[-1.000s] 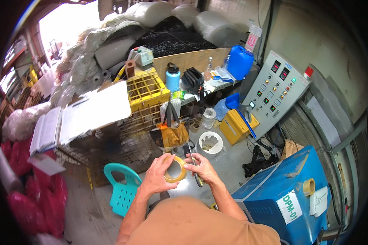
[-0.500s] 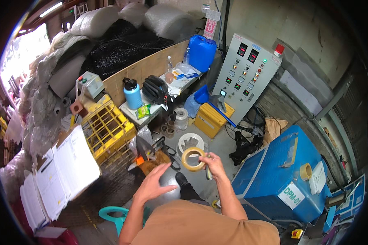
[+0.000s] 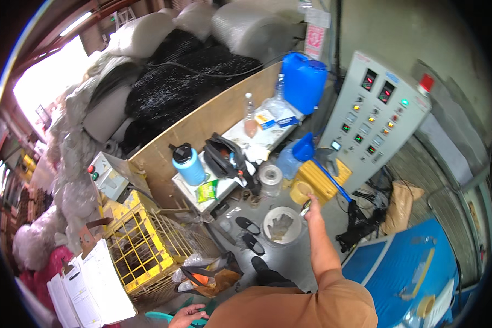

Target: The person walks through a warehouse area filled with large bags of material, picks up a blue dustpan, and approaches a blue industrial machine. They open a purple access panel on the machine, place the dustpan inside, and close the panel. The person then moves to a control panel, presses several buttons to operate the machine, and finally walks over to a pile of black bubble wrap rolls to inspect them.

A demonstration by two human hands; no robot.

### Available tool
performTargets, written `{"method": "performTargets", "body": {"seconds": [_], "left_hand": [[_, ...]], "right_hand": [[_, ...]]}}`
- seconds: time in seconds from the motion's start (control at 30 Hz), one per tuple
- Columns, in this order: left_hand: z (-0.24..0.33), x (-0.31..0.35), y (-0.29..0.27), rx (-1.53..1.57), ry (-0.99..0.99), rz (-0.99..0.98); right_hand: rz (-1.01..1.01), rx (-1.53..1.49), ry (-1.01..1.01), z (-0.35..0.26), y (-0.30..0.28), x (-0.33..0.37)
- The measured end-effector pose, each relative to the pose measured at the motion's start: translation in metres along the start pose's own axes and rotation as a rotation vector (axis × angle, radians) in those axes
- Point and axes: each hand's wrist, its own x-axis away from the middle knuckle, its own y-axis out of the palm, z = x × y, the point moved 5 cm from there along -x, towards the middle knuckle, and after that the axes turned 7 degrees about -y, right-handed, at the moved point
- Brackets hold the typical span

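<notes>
My right hand (image 3: 315,210) is stretched forward, closed on a roll of tan tape (image 3: 300,193). A slim dark-and-silver tool (image 3: 306,208) also shows in that hand; its kind is too small to tell. Behind the roll lies a yellow case (image 3: 329,177). Low at the bottom edge, my left hand (image 3: 189,316) has its fingers stretched out over a teal plastic seat (image 3: 158,315), and I see nothing in it. Whether it touches the seat, I cannot tell. On the floor below my right hand stands a white bucket (image 3: 297,232) with grey gloves (image 3: 280,226) in it.
A bench (image 3: 210,200) at centre carries a blue bottle (image 3: 189,165) and a black bag (image 3: 222,156). The yellow cage (image 3: 139,240) and clipboard papers (image 3: 99,284) are left. Right are a control cabinet (image 3: 361,131) and a blue machine (image 3: 404,262). Slippers (image 3: 249,225) lie on the floor.
My right hand has moved forward with the tape roll. My left hand has dropped away from beside the roll, down to the teal seat. The view has shifted and tilted.
</notes>
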Motion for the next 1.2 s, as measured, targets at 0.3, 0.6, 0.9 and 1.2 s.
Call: {"method": "performTargets", "body": {"seconds": [0.3,0.6,0.9,1.2], "left_hand": [[-0.067,0.001,0.016,0.31,-0.355,0.428],[-0.111,0.019,0.052,0.539,-0.549,0.627],[-0.144,0.019,0.084,0.658,-0.606,0.667],[-0.229,0.023,0.163,0.778,-0.573,0.658]], "right_hand": [[-0.121,0.012,-0.192,0.005,0.239,-0.136],[-0.104,0.802,-0.389,0.072,0.361,-0.193],[-0.379,1.129,-1.252,0.041,0.412,-0.082],[-0.774,1.494,-1.371,0.043,0.477,-0.038]]}}
